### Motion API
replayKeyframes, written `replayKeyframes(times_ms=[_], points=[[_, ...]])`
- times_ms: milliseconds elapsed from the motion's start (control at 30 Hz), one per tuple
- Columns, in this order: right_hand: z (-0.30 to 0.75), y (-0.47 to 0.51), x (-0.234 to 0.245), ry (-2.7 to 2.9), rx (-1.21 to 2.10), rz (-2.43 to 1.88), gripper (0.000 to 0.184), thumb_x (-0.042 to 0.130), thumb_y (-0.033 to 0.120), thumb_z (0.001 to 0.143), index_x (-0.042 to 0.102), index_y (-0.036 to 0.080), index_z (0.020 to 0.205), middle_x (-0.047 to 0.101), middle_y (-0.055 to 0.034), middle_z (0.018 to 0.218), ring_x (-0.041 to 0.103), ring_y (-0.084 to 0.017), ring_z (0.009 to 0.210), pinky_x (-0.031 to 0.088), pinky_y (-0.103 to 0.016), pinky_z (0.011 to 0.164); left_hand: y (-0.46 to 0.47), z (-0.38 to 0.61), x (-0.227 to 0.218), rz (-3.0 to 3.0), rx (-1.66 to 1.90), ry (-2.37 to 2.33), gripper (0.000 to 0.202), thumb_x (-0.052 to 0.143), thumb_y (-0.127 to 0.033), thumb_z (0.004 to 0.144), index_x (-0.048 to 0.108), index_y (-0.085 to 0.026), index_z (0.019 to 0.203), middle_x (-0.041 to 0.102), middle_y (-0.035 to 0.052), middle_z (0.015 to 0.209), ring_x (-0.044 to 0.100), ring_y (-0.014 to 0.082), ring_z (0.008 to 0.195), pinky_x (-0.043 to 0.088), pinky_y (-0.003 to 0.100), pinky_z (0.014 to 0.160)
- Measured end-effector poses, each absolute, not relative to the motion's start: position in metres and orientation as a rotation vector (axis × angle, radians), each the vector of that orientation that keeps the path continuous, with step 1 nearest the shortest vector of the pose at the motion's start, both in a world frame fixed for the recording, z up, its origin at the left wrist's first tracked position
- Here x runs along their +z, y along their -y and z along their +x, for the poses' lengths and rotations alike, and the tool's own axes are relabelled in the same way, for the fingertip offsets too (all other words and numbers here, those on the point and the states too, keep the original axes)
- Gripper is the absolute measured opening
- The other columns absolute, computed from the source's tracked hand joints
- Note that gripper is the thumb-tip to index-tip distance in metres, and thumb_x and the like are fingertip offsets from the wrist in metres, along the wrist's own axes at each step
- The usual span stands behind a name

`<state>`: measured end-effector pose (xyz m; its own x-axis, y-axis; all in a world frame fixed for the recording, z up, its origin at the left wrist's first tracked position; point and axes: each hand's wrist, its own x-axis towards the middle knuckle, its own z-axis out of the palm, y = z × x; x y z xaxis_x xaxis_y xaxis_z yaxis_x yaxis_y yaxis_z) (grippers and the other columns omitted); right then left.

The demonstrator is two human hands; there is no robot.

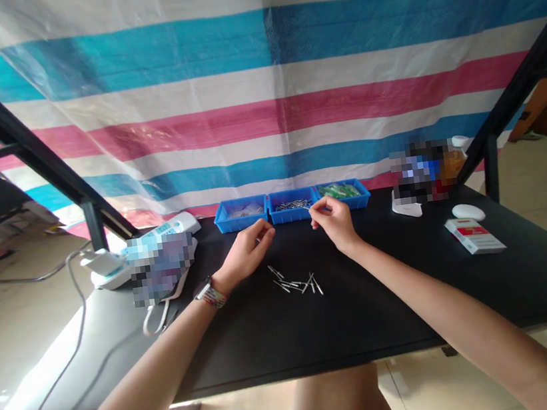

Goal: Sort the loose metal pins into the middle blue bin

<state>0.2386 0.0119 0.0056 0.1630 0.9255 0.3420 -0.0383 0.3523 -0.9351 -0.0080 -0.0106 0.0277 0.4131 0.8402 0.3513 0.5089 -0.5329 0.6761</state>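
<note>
My right hand (334,224) is closed in a pinch at the front of the middle blue bin (291,215), with the thin silver shank of a pop rivet (306,208) showing at its fingertips. Several pop rivets lie inside that bin. To the left, my left hand (249,252) hovers before the left blue bin (242,223), fingers curled together; whatever they may hold is hidden. Between my forearms, a loose group of pop rivets (295,285) lies scattered on the black table (272,346).
Green pieces fill the right blue bin (361,201). On the left are a power strip (182,223), a charger plug (103,261) and a trailing cable (81,304). A small box (474,237), a white oval case (468,212) and a bottle (455,159) stand right. Striped sheeting (242,121) hangs behind.
</note>
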Motion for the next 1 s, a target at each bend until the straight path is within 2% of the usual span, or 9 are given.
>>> replayKeyframes(times_ms=[67,133,200,300,467,567,700,1000], points=[[0.242,-0.020,0.008,1.245,0.827,-1.050,0.017,0.071,0.032,0.074,0.069,0.018,0.084,0.071,-0.0018,0.078,0.062,-0.012,0.051,0.052,-0.026,0.050,0.011,-0.008,0.028,2.209,0.935,-1.151,0.034,0.050,-0.048,0.107,0.059,-0.019,0.092,0.066,0.0006,0.079,0.060,0.0166,0.072,0.044,0.027,0.068],[0.246,-0.023,0.008,1.341,0.778,-1.146,0.026,0.067,0.031,0.076,0.076,0.017,0.096,0.076,-0.0061,0.094,0.060,-0.011,0.049,0.049,-0.026,0.047,0.010,-0.009,0.027,2.224,0.934,-1.155,0.033,0.050,-0.048,0.107,0.060,-0.019,0.092,0.066,0.0007,0.079,0.060,0.0168,0.072,0.044,0.027,0.069],[0.249,-0.019,0.006,1.439,0.672,-1.182,0.028,0.063,0.028,0.079,0.079,0.017,0.099,0.078,-0.0081,0.100,0.063,-0.013,0.056,0.049,-0.026,0.051,0.010,-0.010,0.025,2.238,0.936,-1.158,0.033,0.050,-0.047,0.107,0.060,-0.019,0.093,0.066,0.0007,0.079,0.060,0.0170,0.072,0.045,0.028,0.069],[0.253,-0.002,0.006,1.621,0.572,-1.123,0.020,0.060,0.023,0.082,0.079,0.017,0.087,0.076,-0.0081,0.094,0.066,-0.017,0.073,0.049,-0.027,0.061,0.009,-0.011,0.023,2.240,0.933,-1.158,0.034,0.049,-0.047,0.107,0.061,-0.019,0.093,0.066,0.0009,0.078,0.060,0.0171,0.071,0.045,0.028,0.069],[0.257,0.037,0.012,2.130,0.931,-1.024,0.010,0.069,0.016,0.080,0.077,0.017,0.086,0.072,-0.0023,0.090,0.048,-0.008,0.056,0.038,-0.023,0.055,0.008,-0.009,0.015,2.224,0.860,-1.137,0.032,0.050,-0.046,0.106,0.062,-0.019,0.092,0.067,0.0012,0.078,0.060,0.0171,0.071,0.045,0.028,0.068],[0.258,0.057,0.013,2.241,0.948,-0.988,0.012,0.075,0.011,0.076,0.077,0.018,0.086,0.070,-0.0017,0.092,0.049,-0.008,0.061,0.039,-0.023,0.057,0.005,-0.008,0.007,2.163,0.785,-1.135,0.030,0.052,-0.045,0.103,0.064,-0.019,0.092,0.068,0.0014,0.080,0.060,0.0173,0.071,0.046,0.028,0.068],[0.256,0.067,0.013,2.323,0.835,-0.988,0.019,0.079,0.010,0.075,0.081,0.021,0.090,0.068,-0.0015,0.092,0.051,-0.011,0.066,0.040,-0.025,0.062,-0.001,-0.008,0.000,2.069,0.788,-1.103,0.029,0.052,-0.043,0.101,0.064,-0.019,0.092,0.070,0.0029,0.084,0.065,0.0193,0.078,0.049,0.029,0.075],[0.257,0.044,0.012,2.317,0.873,-0.977,0.015,0.074,0.004,0.076,0.076,0.018,0.077,0.064,-0.0008,0.086,0.050,-0.010,0.065,0.039,-0.025,0.063,-0.001,-0.008,-0.001,2.073,0.806,-1.089,0.025,0.054,-0.039,0.098,0.065,-0.019,0.089,0.071,0.0029,0.082,0.066,0.0196,0.078,0.050,0.029,0.075]])
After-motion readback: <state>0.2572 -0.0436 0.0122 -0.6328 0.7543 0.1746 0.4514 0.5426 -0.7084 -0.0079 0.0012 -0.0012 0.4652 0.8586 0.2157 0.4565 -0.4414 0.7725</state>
